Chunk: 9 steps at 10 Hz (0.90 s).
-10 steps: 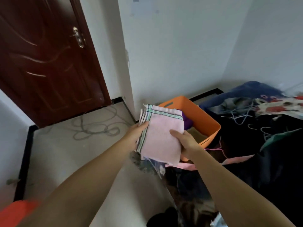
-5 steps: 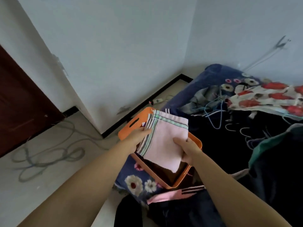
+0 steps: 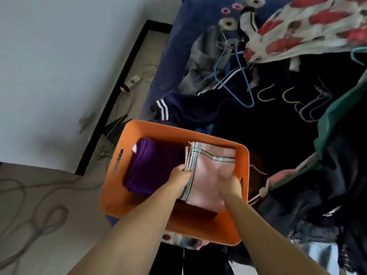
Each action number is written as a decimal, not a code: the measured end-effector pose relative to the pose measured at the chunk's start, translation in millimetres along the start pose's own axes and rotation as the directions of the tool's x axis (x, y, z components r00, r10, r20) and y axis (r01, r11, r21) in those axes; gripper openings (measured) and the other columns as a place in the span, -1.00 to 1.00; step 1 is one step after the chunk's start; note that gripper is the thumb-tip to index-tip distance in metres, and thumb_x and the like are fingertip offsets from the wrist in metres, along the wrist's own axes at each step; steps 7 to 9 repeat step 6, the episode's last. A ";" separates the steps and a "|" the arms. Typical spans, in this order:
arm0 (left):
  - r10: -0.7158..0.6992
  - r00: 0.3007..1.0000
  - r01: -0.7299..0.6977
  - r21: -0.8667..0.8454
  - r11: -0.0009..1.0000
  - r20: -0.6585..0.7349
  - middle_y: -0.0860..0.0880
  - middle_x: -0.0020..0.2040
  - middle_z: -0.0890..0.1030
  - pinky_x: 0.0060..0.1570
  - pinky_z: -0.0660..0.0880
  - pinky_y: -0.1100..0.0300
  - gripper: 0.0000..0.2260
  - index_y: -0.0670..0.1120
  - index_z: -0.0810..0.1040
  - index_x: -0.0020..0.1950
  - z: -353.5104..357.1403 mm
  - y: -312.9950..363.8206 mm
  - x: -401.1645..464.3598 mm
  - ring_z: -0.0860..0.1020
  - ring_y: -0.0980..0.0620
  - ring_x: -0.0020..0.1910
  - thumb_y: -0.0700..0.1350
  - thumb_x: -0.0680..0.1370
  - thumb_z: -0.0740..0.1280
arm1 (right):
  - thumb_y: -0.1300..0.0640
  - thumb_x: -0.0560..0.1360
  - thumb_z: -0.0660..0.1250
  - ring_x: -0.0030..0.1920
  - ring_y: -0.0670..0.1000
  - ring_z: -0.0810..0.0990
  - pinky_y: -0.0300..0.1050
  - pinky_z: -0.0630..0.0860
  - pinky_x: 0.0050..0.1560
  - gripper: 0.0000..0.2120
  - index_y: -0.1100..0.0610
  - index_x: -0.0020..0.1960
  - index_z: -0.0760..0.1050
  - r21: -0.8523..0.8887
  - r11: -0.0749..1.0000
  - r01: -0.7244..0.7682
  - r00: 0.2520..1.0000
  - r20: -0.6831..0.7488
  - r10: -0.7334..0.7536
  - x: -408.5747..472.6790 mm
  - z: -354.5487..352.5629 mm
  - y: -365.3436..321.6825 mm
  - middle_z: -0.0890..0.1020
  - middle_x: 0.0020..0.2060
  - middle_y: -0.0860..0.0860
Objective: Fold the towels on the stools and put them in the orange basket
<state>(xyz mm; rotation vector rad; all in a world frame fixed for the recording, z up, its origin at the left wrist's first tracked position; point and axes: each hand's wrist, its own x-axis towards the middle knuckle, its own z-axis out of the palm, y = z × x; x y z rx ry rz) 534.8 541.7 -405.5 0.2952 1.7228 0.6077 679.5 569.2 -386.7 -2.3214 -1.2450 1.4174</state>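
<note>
Head view shows the folded pink towel (image 3: 206, 175) down inside the orange basket (image 3: 139, 132), right of a purple towel (image 3: 153, 165), its long axis running away from the person, left hand (image 3: 179, 175) pinching its striped edge, blurred right hand (image 3: 228, 180) on top, finger state unclear.

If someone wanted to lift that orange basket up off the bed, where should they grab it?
Probably by the two slot handles in the short end walls of the orange basket: one slot on the wall side, the other on the opposite end beside the right hand. Reaching in from both ends, one hand each, would likely keep it level with the towels inside.
</note>
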 end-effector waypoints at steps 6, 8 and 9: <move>-0.044 0.999 0.041 0.149 0.988 0.016 -0.14 0.20 0.55 0.09 0.47 0.10 -0.66 -0.10 0.43 0.35 -35.2 -25.4 -13.2 0.53 -0.07 0.15 -0.17 0.57 0.28 | 0.22 0.52 0.18 0.27 0.26 0.44 0.02 0.42 0.22 -0.42 0.15 0.49 0.08 -0.139 0.990 -0.029 0.994 0.097 0.043 -39.8 -6.1 10.2 0.37 0.35 0.24; -0.044 0.999 0.041 0.149 0.988 0.016 -0.14 0.20 0.55 0.09 0.47 0.10 -0.66 -0.10 0.43 0.35 -35.2 -25.4 -13.2 0.53 -0.07 0.15 -0.17 0.57 0.28 | 0.22 0.52 0.18 0.27 0.26 0.44 0.02 0.42 0.22 -0.42 0.15 0.49 0.08 -0.139 0.990 -0.029 0.994 0.097 0.043 -39.8 -6.1 10.2 0.37 0.35 0.24; -0.044 0.999 0.041 0.149 0.988 0.016 -0.14 0.20 0.55 0.09 0.47 0.10 -0.66 -0.10 0.43 0.35 -35.2 -25.4 -13.2 0.53 -0.07 0.15 -0.17 0.57 0.28 | 0.22 0.52 0.18 0.27 0.26 0.44 0.02 0.42 0.22 -0.42 0.15 0.49 0.08 -0.139 0.990 -0.029 0.994 0.097 0.043 -39.8 -6.1 10.2 0.37 0.35 0.24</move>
